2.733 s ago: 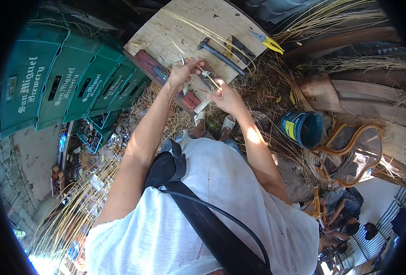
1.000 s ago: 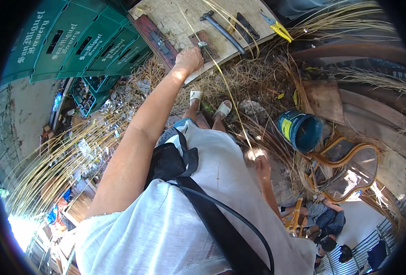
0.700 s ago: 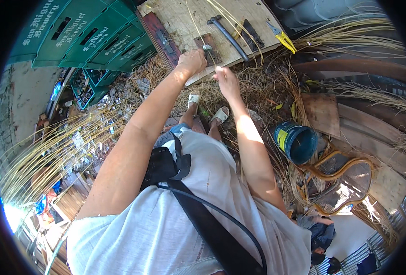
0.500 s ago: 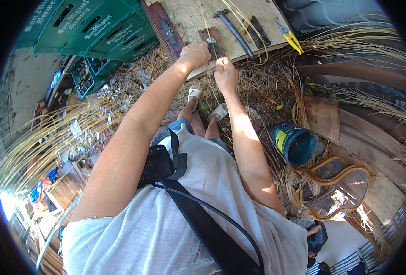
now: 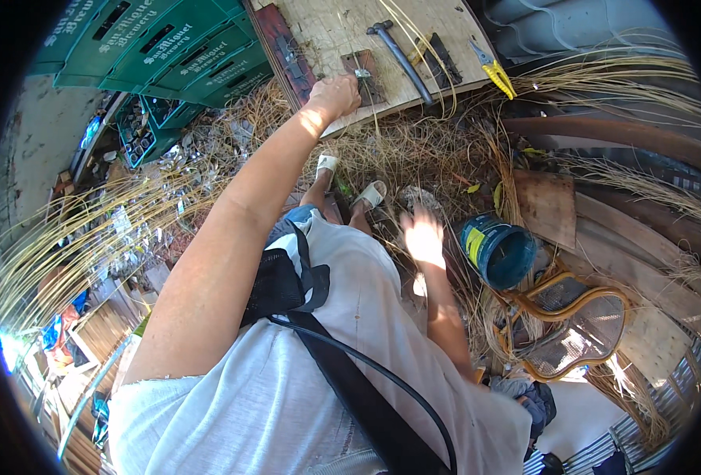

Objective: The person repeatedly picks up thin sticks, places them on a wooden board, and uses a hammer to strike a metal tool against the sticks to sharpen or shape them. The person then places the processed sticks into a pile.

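My left hand point(image 5: 335, 96) is closed at the near edge of a wooden workboard point(image 5: 327, 30), right beside a small dark wooden block point(image 5: 364, 89). A shiny metal piece point(image 5: 362, 73) sits on that block, close to my fingertips; what the fingers hold is hidden. A thin pale strand point(image 5: 377, 125) hangs over the board's edge next to the block. Lower down, in front of my body, my right hand point(image 5: 424, 236) is away from the board, smeared by motion and bright sun, so its fingers do not show clearly.
On the board lie a hammer point(image 5: 402, 62), a dark flat piece point(image 5: 444, 62) and yellow-handled pliers point(image 5: 494, 71). Green crates point(image 5: 157, 49) stand at left. At right are a blue bucket point(image 5: 499, 252), a rattan-framed chair point(image 5: 580, 328) and long rattan strips point(image 5: 619, 75). Fibre scraps point(image 5: 414, 146) litter the ground.
My right hand has left the board's edge beside the block and come down toward my body, near the bucket. My left hand has stayed by the block.
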`<state>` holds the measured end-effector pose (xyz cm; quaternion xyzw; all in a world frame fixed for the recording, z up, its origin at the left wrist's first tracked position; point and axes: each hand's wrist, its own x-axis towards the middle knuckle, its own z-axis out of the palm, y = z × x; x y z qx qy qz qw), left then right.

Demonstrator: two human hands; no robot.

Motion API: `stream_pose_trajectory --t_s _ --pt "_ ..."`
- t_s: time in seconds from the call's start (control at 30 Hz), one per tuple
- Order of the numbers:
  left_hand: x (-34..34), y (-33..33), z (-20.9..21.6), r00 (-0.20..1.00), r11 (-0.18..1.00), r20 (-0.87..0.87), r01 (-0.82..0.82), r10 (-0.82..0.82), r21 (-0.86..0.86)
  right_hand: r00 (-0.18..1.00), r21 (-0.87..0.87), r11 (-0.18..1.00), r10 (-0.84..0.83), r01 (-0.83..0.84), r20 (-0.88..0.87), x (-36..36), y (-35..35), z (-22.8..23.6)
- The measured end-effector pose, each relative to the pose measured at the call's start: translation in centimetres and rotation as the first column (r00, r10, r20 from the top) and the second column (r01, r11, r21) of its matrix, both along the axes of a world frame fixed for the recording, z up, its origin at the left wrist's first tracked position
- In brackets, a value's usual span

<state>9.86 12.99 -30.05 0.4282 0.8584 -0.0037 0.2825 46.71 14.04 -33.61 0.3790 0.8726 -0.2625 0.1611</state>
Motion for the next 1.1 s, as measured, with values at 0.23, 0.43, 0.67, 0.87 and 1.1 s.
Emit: stream_pose_trajectory --t_s 0.23,0.43,0.67,0.87,1.1 --pt "0.2 1.0 -0.8 0.997 0.998 -0.063 0.046 -0.048 -0.046 0.737 -0.46 0.85 -0.48 0.257 -0.476 -23.0 5.0 1.0" --pt "-0.3 -0.3 -2.6 0.996 0.996 -0.067 0.051 -0.057 -0.078 0.839 -0.145 0.983 -0.172 0.113 -0.517 -1.0 -1.6 -5.3" --pt "-0.1 0.3 -0.8 1.0 0.999 -0.022 0.0 -0.001 -0.046 0.927 -0.377 0.85 -0.364 0.369 0.086 31.3 -11.0 -0.9" --pt "-0.1 -0.3 -1.0 0.999 0.998 -0.046 0.004 -0.007 -0.06 0.924 -0.294 0.956 -0.127 0.016 -0.362 -6.4 3.3 -1.7" --pt "0.0 1.5 -0.5 0.997 0.999 -0.08 0.003 -0.005 -0.032 0.679 -0.388 0.902 -0.406 0.189 -0.612 -18.8 5.2 -0.6"
